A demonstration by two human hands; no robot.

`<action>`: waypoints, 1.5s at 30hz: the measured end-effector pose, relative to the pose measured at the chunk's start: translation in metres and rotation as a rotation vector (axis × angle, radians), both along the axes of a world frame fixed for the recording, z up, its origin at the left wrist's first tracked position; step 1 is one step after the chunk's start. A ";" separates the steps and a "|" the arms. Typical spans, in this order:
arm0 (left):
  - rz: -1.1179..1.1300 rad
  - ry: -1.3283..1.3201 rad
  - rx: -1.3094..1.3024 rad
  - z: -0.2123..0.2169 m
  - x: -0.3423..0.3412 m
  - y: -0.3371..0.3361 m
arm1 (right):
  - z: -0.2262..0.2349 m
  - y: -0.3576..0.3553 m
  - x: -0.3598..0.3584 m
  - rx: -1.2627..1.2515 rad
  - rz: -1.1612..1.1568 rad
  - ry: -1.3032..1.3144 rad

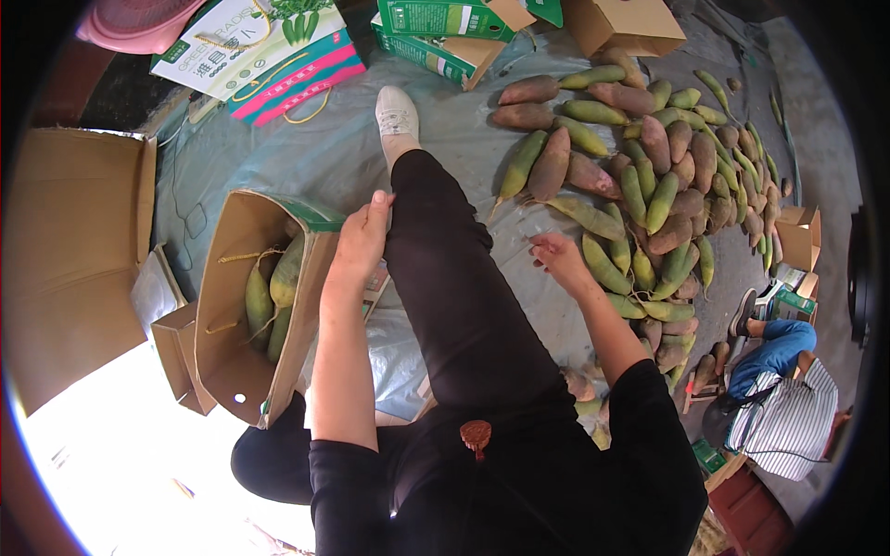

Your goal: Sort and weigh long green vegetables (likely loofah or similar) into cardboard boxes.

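Observation:
My left hand [364,232] is beside my raised knee, at the rim of a cardboard carton [215,306] with a green outer edge. Its visible fingers are stretched out, with nothing seen in them. Inside the carton lie several long green radishes [259,301], partly hidden by its walls. To the right, my right hand [559,259] hovers over the sheet by a large pile of radishes, its fingers bent and drawn together. Something thin and pale may be at its fingertips; I cannot make it out. Closest to it are a green radish [604,266] and reddish-brown tubers [549,165].
Printed gift boxes [246,56] and green cartons [440,46] stand along the far side. A tall cardboard box [74,269] is at the left. A person in a striped top [788,422] sits at the lower right. Plastic sheeting [278,157] covers the ground.

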State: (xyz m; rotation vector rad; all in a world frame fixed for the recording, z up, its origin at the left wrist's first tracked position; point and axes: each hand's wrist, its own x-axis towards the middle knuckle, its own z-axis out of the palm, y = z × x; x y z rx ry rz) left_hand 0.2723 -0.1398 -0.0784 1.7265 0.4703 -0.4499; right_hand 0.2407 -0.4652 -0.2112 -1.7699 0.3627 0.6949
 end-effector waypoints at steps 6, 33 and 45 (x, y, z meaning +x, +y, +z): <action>-0.543 -0.525 -0.187 0.051 0.004 -0.016 | -0.014 -0.034 -0.016 -0.032 -0.087 0.042; 0.314 0.304 -0.512 -0.099 -0.143 -0.020 | -0.077 -0.117 -0.176 -0.442 0.328 0.169; -0.085 -0.003 0.150 0.005 -0.189 -0.020 | -0.090 -0.212 -0.179 -0.678 0.344 -0.032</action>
